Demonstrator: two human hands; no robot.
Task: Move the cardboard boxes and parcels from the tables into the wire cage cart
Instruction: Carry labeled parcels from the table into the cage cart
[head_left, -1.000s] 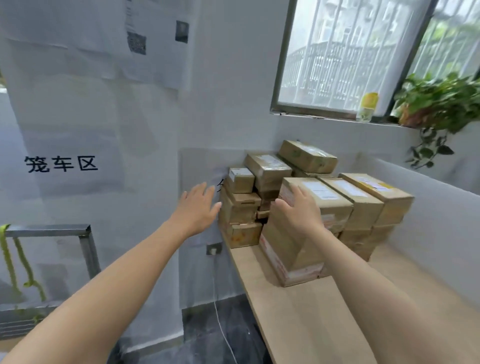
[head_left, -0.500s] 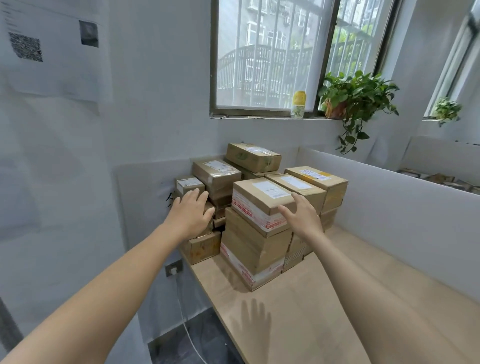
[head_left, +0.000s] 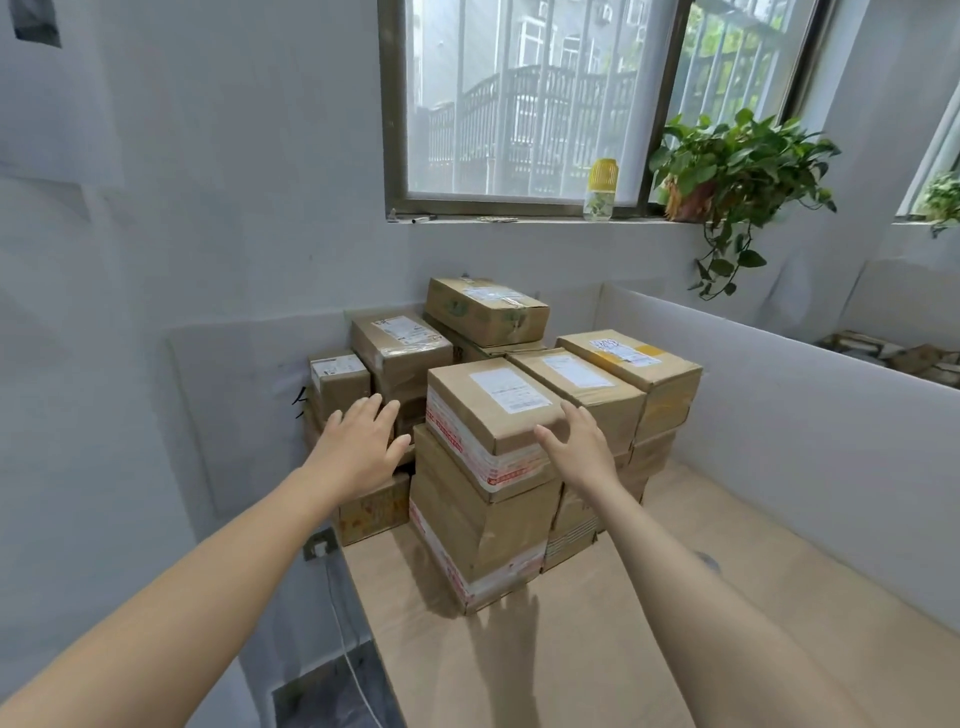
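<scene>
1. Fingers (head_left: 371, 410) of the left hand (head_left: 358, 447) are spread and nearly straight. They hold nothing and hang in the air just left of the top box (head_left: 493, 410).
2. The right hand (head_left: 576, 447) is spread wide as well, its fingers (head_left: 579, 418) at the near right corner of the top box. I cannot tell whether they touch the cardboard. Nothing is gripped yet.
3. The top box, with a white label and red-printed tape, sits on a bigger box (head_left: 478, 540) at the front of the pile on the counter (head_left: 597, 649).
4. Two labelled boxes (head_left: 576, 384) stand in a row right of the top box, the nearer one touching it. A small box (head_left: 337, 376) stands to its left on a lower stack, and a taped box (head_left: 485, 309) sits highest behind it.
5. Further out, a white partition (head_left: 779, 431) runs to the right of the top box. A wall socket (head_left: 319, 545) with a cable sits low to its left. The wire cage cart is not in view.
6. Risks, as I judge them:
   - A lift with flat palms alone could let the top box slip, since smooth tape offers little friction.
   - Pulling it forward instead of up could drag the bigger box towards the counter edge.
   - The left hand could knock the small box off its stack on the way in.
</scene>
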